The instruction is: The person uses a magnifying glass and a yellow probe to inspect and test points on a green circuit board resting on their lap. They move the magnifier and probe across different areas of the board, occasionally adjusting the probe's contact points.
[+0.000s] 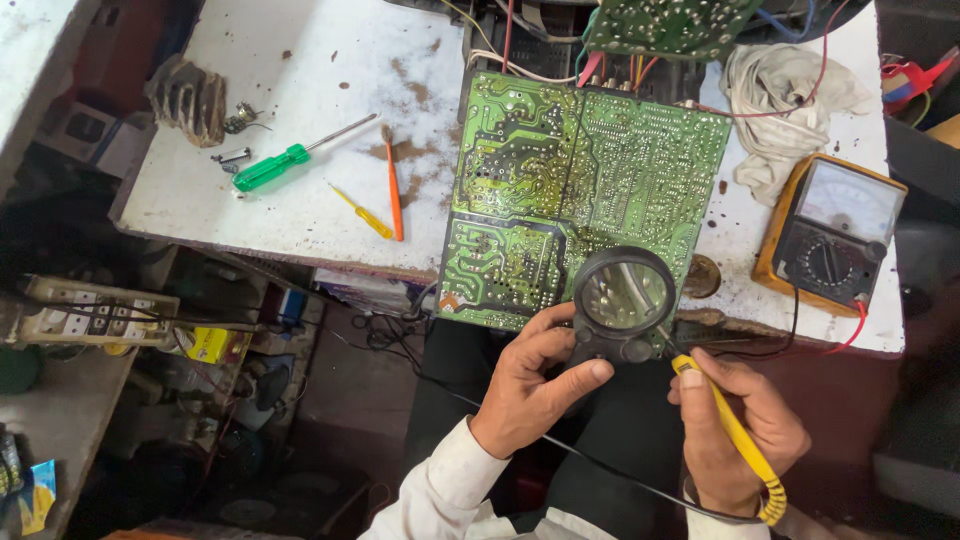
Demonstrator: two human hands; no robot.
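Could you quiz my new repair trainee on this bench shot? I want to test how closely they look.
1. True or false: the left hand holds a magnifier over the circuit board.
2. What does the right hand hold? A) green screwdriver B) yellow soldering iron C) cloth
3. Which instrument sits at the table's right end, beside the cloth?

Key
1. True.
2. B: the yellow soldering iron; the green screwdriver lies on the table.
3. The multimeter.
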